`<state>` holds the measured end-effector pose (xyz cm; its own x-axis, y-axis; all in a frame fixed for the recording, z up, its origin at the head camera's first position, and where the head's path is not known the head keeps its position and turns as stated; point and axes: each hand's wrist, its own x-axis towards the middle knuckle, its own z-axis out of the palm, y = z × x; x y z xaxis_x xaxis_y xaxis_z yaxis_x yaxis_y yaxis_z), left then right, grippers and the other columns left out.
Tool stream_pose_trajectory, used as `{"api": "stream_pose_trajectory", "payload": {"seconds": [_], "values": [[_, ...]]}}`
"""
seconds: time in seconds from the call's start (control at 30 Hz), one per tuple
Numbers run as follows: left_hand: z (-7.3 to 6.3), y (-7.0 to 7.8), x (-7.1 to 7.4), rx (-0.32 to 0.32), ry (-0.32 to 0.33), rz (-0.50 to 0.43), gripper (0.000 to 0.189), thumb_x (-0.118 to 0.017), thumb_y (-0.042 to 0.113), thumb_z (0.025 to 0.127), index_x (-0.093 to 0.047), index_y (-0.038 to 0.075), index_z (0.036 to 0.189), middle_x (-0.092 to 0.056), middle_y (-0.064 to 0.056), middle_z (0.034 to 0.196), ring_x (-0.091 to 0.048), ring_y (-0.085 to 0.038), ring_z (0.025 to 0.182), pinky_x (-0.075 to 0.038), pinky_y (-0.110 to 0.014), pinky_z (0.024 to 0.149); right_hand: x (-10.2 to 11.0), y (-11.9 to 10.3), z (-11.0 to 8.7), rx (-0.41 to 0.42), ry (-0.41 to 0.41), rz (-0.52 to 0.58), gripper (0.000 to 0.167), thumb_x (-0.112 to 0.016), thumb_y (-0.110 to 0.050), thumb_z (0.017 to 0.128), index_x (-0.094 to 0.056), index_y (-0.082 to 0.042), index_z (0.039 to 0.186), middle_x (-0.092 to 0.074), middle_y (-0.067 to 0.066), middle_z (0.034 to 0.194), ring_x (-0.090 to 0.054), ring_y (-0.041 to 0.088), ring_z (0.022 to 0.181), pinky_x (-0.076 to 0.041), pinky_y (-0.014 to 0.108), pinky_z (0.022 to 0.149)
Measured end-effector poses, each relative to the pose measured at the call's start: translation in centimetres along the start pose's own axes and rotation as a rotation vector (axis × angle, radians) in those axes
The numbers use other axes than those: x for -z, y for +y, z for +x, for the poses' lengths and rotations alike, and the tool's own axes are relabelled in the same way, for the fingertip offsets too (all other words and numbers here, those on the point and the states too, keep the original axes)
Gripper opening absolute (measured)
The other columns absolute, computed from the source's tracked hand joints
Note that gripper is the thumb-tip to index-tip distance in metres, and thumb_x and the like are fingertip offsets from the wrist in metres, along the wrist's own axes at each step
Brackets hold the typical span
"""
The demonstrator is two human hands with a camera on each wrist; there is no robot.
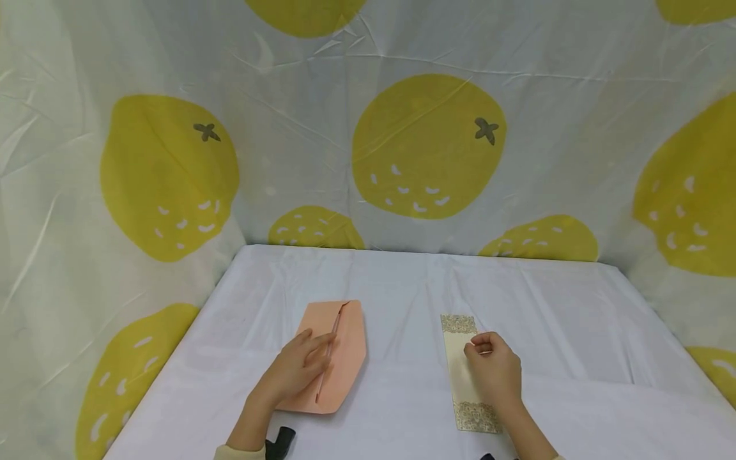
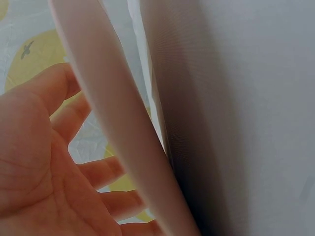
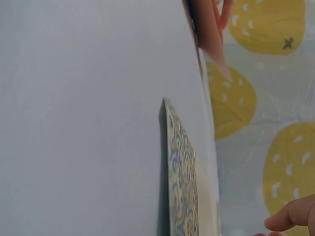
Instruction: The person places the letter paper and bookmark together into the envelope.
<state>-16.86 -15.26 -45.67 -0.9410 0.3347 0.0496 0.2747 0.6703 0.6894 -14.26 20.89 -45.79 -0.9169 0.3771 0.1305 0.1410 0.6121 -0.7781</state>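
Peach envelope (image 1: 351,370) is laid flat on the white tablecloth (image 1: 402,358), left of centre. The left hand (image 1: 296,367) is rested on it: fingers spread wide, nothing pinched, some fingertips at the long slit (image 1: 323,377). The cream card (image 1: 459,367) with ornate bands is placed well apart, on the right. The right hand (image 1: 497,367) is held at the card's right edge with fingers curled and a narrow thumb-to-index gap; whether the card is gripped cannot be told, as contact is not shown clearly in the head or right wrist view.

Risks, as judged:
- Envelope slip. It is steadied only by light fingertips, so it could be skated or twisted on the cloth by a sideways push.
- Slit damage. If a fingertip is caught under the edge, the paper could be creased or torn.
- Missed pickup. The card is thin and low; it could be pushed along instead of lifted if its edge is not got under.
- Bent card. If only one side is pinched and pulled, the card could be bowed.
- Cloth drag. Loose wrinkles could be bunched by hard pressing, and both items shifted.
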Motion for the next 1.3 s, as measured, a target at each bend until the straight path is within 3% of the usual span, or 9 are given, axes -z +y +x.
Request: {"api": "stream_pose_trajectory", "payload": {"seconds": [0.1, 0.2, 0.33, 0.47, 0.67, 1.3], "values": [[-0.1, 0.0, 0.1, 0.011, -0.004, -0.004, 0.042, -0.063, 0.029, 0.096, -0.059, 0.021, 0.137, -0.036, -0.032, 0.146, -0.03, -0.051, 0.135, -0.028, -0.073, 0.098, 0.7, 0.8, 0.4, -0.013, -0.021, -0.037, 0.017, -0.064, -0.013, 0.088, -0.063, 0.001, 0.098, -0.066, 0.009, 0.083, -0.062, 0.019, 0.066, -0.045, 0.029, 0.054], [-0.1, 0.0, 0.2, 0.017, -0.003, -0.005, 0.042, -0.063, 0.028, 0.096, -0.059, 0.021, 0.137, -0.036, -0.032, 0.146, -0.031, -0.051, 0.135, -0.028, -0.072, 0.099, 1.4, 1.5, 0.7, -0.042, -0.096, -0.047, 0.025, -0.065, -0.014, 0.088, -0.061, 0.005, 0.103, -0.066, 0.012, 0.086, -0.061, 0.021, 0.068, -0.046, 0.03, 0.055], [0.0, -0.1, 0.2, 0.019, 0.001, -0.007, 0.041, -0.064, 0.027, 0.095, -0.059, 0.022, 0.136, -0.036, -0.032, 0.146, -0.031, -0.051, 0.135, -0.028, -0.071, 0.099, 1.8, 2.0, 1.1, -0.082, -0.2, -0.066, 0.035, -0.067, -0.016, 0.087, -0.056, 0.008, 0.109, -0.063, 0.016, 0.091, -0.061, 0.025, 0.075, -0.047, 0.032, 0.058], [0.1, -0.2, 0.2, 0.01, 0.004, -0.001, 0.041, -0.064, 0.028, 0.095, -0.059, 0.022, 0.136, -0.037, -0.031, 0.146, -0.031, -0.051, 0.136, -0.029, -0.071, 0.1, 1.7, 2.2, 1.2, -0.106, -0.248, -0.085, 0.041, -0.07, -0.019, 0.086, -0.054, 0.009, 0.113, -0.062, 0.02, 0.097, -0.061, 0.03, 0.085, -0.051, 0.036, 0.064], [0.1, -0.1, 0.2, -0.001, 0.001, 0.005, 0.041, -0.063, 0.028, 0.096, -0.059, 0.022, 0.136, -0.037, -0.032, 0.145, -0.032, -0.051, 0.135, -0.029, -0.071, 0.099, 1.7, 2.1, 1.3, -0.092, -0.288, -0.121, 0.049, -0.074, -0.016, 0.081, -0.051, 0.01, 0.116, -0.061, 0.023, 0.1, -0.061, 0.032, 0.086, -0.051, 0.042, 0.069], [0.0, 0.0, 0.1, 0.004, 0.002, 0.003, 0.041, -0.064, 0.027, 0.095, -0.06, 0.022, 0.135, -0.038, -0.031, 0.145, -0.032, -0.05, 0.135, -0.03, -0.071, 0.099, 1.9, 1.9, 1.4, -0.114, -0.328, -0.158, 0.054, -0.075, -0.017, 0.081, -0.048, 0.009, 0.119, -0.061, 0.025, 0.099, -0.061, 0.031, 0.08, -0.05, 0.041, 0.063]]}}
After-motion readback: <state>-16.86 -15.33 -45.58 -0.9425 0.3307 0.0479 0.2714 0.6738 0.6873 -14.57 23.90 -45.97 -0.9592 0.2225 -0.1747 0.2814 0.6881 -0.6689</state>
